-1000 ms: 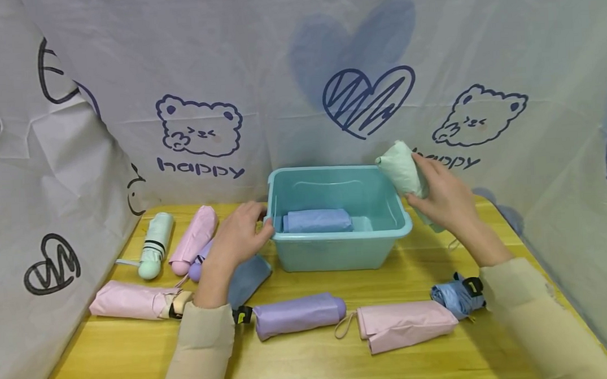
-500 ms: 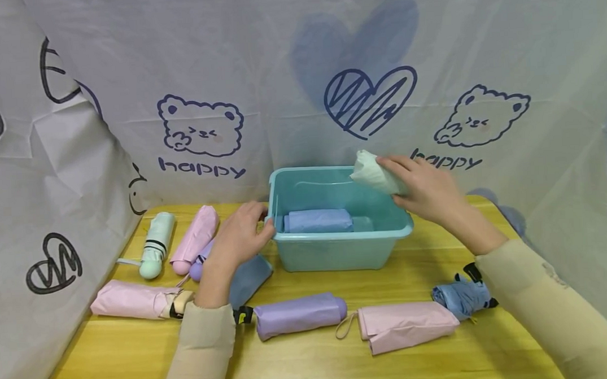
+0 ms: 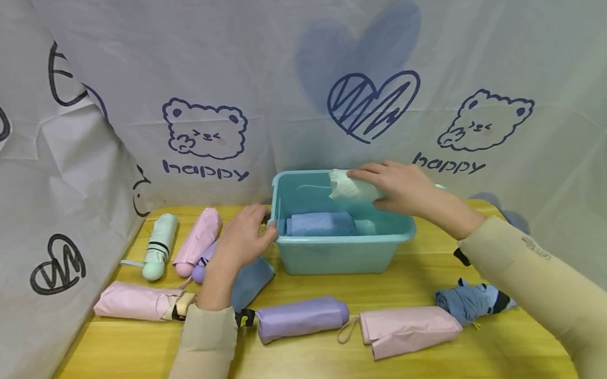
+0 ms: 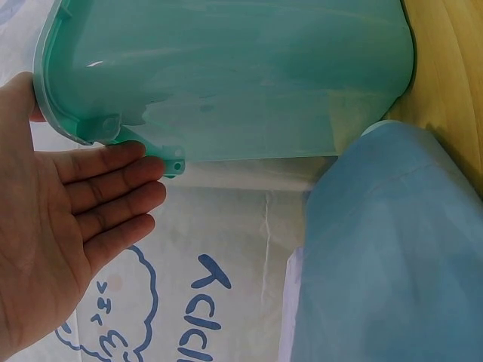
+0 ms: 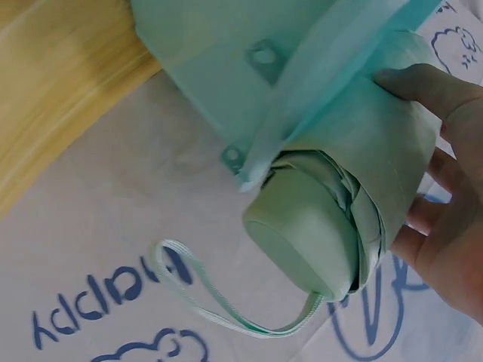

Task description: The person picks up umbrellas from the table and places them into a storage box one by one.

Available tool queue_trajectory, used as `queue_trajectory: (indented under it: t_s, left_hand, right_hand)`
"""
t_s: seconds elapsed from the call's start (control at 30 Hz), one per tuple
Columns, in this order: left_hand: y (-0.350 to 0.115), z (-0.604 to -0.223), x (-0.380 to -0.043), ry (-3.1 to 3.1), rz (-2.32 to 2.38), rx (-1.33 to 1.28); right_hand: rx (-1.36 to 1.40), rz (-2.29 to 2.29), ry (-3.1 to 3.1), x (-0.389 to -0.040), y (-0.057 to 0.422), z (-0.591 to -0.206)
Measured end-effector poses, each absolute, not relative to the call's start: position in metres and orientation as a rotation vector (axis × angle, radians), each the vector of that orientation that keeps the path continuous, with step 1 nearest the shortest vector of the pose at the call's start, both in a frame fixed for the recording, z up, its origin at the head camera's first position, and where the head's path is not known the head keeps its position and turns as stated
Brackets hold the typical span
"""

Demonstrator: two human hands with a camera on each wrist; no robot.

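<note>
My right hand grips a mint-green folding umbrella over the right part of a teal plastic bin. In the right wrist view, the umbrella's rounded handle end with a looped cord sticks out past the bin rim. A folded blue umbrella lies inside the bin. My left hand rests against the bin's left rim. Seen from the left wrist, its fingers are straight and touch the handle bracket, with the thumb by the rim. A blue-grey umbrella lies below it.
Left of the bin lie a mint umbrella, a pink one, a partly hidden purple one and another pink one. In front are a purple umbrella, a pink one and a blue one. A printed cloth hangs behind.
My right hand has carried the mint umbrella leftward and down, from beside the bin's right edge to over its opening, tilting it flatter. The left hand stays at the rim.
</note>
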State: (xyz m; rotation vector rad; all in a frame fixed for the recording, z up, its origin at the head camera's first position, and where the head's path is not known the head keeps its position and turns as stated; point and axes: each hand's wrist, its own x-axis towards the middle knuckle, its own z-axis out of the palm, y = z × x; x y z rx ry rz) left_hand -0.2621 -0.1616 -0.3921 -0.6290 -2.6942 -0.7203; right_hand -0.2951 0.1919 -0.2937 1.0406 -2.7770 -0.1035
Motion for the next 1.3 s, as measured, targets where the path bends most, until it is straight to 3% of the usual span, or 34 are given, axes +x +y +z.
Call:
queue_trajectory:
  t_s: [0.7,1.3]
  left_hand:
    - [-0.162,-0.391,-0.26,-2.726,-0.709,-0.591]
    - [-0.164,-0.392,-0.261,-2.701,-0.706,-0.606]
  right_hand:
    - [1.366,-0.198,-3.07,-0.334,0.12,-0.286]
    - [1.608,-0.146,-3.237,-0.357,0.069,-0.323]
